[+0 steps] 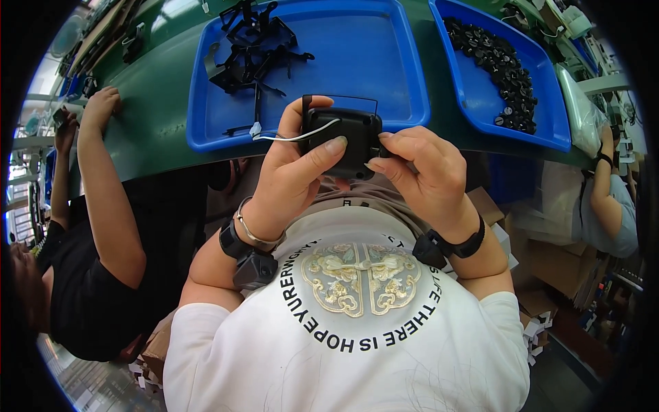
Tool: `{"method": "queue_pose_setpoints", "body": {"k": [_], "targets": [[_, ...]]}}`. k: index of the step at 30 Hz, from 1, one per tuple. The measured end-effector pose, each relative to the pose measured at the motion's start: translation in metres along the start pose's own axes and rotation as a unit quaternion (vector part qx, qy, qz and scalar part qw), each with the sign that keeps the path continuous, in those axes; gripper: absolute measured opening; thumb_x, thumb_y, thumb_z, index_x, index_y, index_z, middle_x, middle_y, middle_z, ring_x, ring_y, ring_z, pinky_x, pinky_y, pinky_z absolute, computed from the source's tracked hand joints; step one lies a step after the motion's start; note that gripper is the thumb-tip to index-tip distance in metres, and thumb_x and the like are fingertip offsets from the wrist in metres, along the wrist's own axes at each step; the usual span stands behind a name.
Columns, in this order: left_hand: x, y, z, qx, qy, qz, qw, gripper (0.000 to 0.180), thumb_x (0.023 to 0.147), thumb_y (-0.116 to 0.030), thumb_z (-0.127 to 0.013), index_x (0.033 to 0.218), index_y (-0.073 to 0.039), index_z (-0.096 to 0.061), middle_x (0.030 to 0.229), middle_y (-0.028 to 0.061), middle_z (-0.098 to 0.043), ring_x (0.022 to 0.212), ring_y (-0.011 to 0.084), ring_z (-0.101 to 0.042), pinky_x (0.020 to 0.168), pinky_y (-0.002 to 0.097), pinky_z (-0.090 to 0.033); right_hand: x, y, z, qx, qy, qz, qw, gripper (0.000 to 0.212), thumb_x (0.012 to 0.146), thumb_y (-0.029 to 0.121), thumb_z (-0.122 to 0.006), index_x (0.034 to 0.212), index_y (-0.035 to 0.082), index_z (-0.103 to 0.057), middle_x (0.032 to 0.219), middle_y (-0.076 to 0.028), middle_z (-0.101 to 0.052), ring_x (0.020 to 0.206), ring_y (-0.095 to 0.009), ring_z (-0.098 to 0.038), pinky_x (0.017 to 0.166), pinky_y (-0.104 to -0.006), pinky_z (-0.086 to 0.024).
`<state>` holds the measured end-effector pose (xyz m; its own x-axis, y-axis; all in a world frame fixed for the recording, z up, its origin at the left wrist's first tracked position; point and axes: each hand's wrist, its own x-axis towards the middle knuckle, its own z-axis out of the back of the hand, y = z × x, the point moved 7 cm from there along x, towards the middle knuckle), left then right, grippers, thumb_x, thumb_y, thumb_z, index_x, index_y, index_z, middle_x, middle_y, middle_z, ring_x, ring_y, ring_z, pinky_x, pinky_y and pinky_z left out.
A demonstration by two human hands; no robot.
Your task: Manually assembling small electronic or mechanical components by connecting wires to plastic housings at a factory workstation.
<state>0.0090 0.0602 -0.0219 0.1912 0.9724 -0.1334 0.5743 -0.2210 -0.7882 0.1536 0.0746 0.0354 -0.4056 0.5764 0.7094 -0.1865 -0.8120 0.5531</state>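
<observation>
While left hand (292,165) clasps case (360,137), right (427,168) pinches

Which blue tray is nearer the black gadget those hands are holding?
The left tray, with black brackets: it lies just beyond the black gadget. The right tray, with small black pieces, sits farther aside.

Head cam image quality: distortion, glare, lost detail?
Head view: strong fisheye, the green table's front edge bows and the corners go black; head view: far-left rim washes out bright; head view: the handheld black device is dark, so surface detail is weak.
</observation>
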Motion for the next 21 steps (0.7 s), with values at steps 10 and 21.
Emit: {"method": "queue_pose_setpoints", "body": {"k": [10,21], "targets": [[-0.001,-0.018,0.000,0.140,0.018,-0.118,0.983,0.055,0.085,-0.007,-0.061,0.129,-0.007,-0.029,0.109,0.0075,-0.051,0.090,0.0104,-0.057,0.064,0.0206,-0.053,0.003,-0.003,-0.006,-0.072,0.081,0.009,0.994,0.026,0.083,0.024,-0.066,0.083,-0.001,-0.058,0.062,-0.007,-0.054,0.050,-0.014,-0.051,0.044,-0.0243,-0.037],[0.000,-0.015,0.001,0.075,-0.005,-0.068,0.995,0.053,0.085,-0.007,-0.061,0.128,-0.007,-0.030,0.109,0.0084,-0.052,0.089,0.0115,-0.058,0.063,0.0213,-0.053,-0.007,-0.029,-0.018,0.267,-0.002,-0.294,0.918,0.024,0.090,0.023,-0.059,0.094,0.001,-0.054,0.077,-0.001,-0.057,0.063,-0.006,-0.051,0.053,-0.0179,-0.040]]}}
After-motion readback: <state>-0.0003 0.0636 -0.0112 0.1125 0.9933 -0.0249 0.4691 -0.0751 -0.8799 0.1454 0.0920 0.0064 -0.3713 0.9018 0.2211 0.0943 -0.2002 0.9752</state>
